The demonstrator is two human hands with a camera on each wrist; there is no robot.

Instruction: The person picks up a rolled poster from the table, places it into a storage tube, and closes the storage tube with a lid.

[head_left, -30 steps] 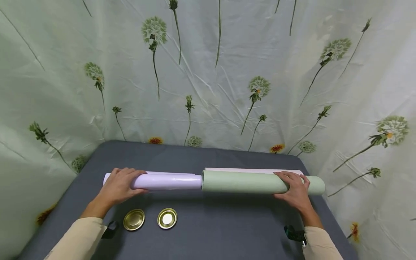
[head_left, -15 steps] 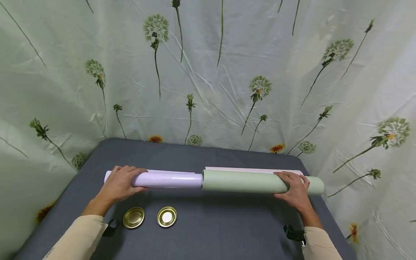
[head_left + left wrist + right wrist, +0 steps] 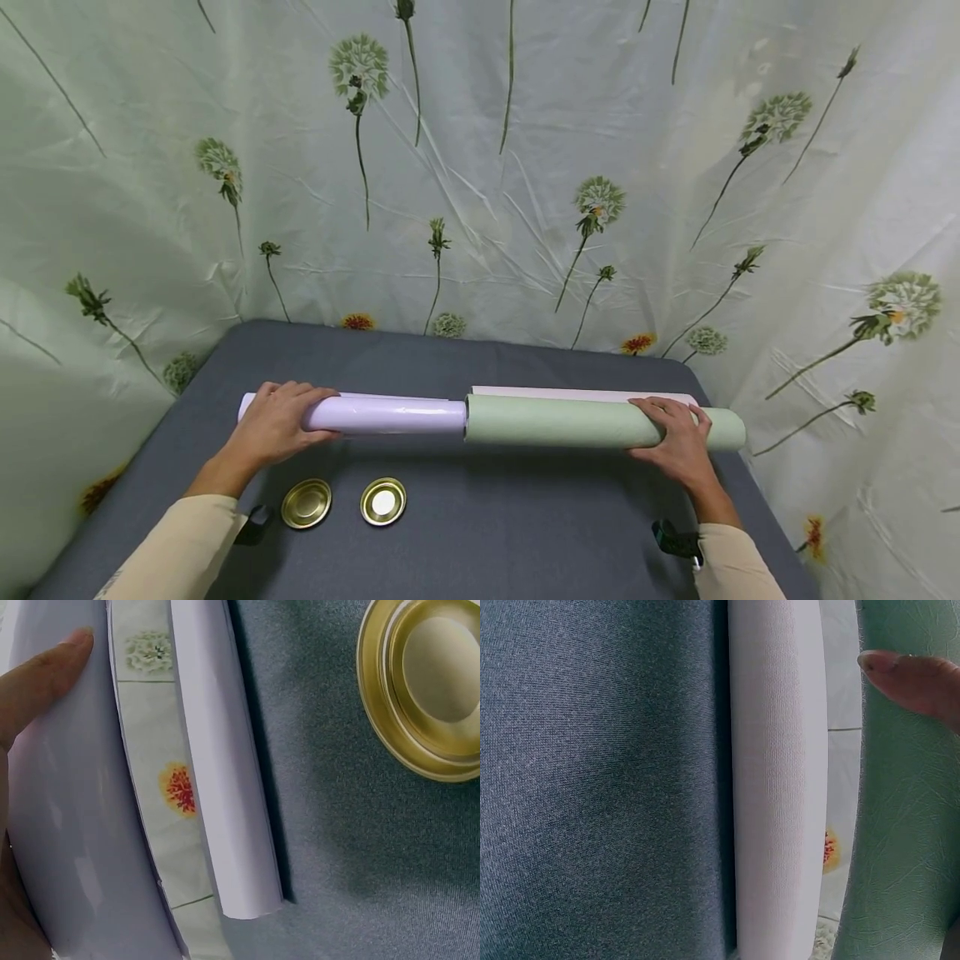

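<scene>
In the head view, my left hand (image 3: 276, 425) grips a glossy lilac roll of sheet material (image 3: 397, 415) from above, near its left end. Toward the other end of a thicker, pale green roll (image 3: 555, 421), my right hand (image 3: 678, 437) holds on with fingers over the top and thumb on the near side. The two rolls line up end to end, the lilac one meeting the green roll's left opening. Both are held above the table. Behind them lie a second lilac roll (image 3: 225, 765) and a pale pink roll (image 3: 776, 780), mostly hidden in the head view.
Two gold-coloured round lids lie in front of the rolls: a plain lid (image 3: 307, 503) and a white-centred lid (image 3: 383, 502). A grey cloth covers the table (image 3: 495, 533). A dandelion-print curtain (image 3: 480, 167) hangs close behind and at both sides.
Both hands keep their holds and the rolls stay in line. Only a slight shift of the whole head view shows.
</scene>
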